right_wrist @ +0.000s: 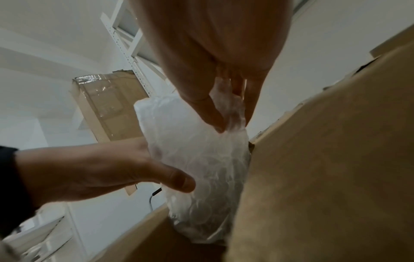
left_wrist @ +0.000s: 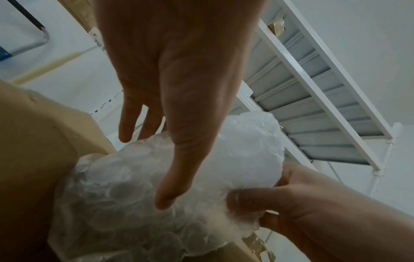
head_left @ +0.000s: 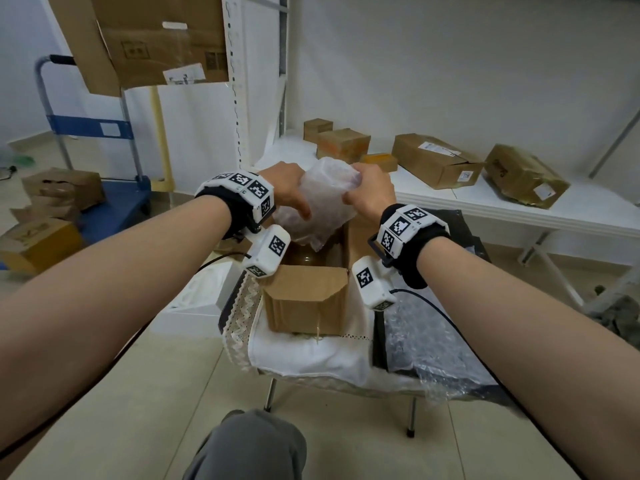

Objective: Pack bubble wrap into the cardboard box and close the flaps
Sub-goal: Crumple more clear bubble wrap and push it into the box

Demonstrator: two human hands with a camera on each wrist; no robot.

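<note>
Holding a crumpled wad of clear bubble wrap [head_left: 320, 202] between both hands, the person lowers its bottom end into the open brown cardboard box [head_left: 308, 303] that stands on a white lace-edged cloth [head_left: 311, 351] over a small table. The left hand [head_left: 285, 188] lies against the wad at its nine o'clock side, thumb pressed into the plastic and fingers fairly straight along it. The right hand [head_left: 372, 192] pinches a gathered fold of the plastic at three o'clock between thumb and fingertips, seen plainly in the right wrist view. Most of the wad is above the rim; only its lower part is inside, where a dark rounded object shows dimly beneath.

The risk I see is the wad springing back. It is bulky against the opening, and if pushed in loosely it may lift the flaps or catch on the upright right flap [head_left: 360, 233]. A hard push could also slide the box on the cloth.

A second flat sheet of bubble wrap [head_left: 429, 337] lies at four o'clock from the box. Parcels [head_left: 436, 159] with white shipping labels sit on the white shelf [head_left: 519, 209] at one o'clock; their print is too small to read. The wrist bands carry black-and-white square markers, with no words.
</note>
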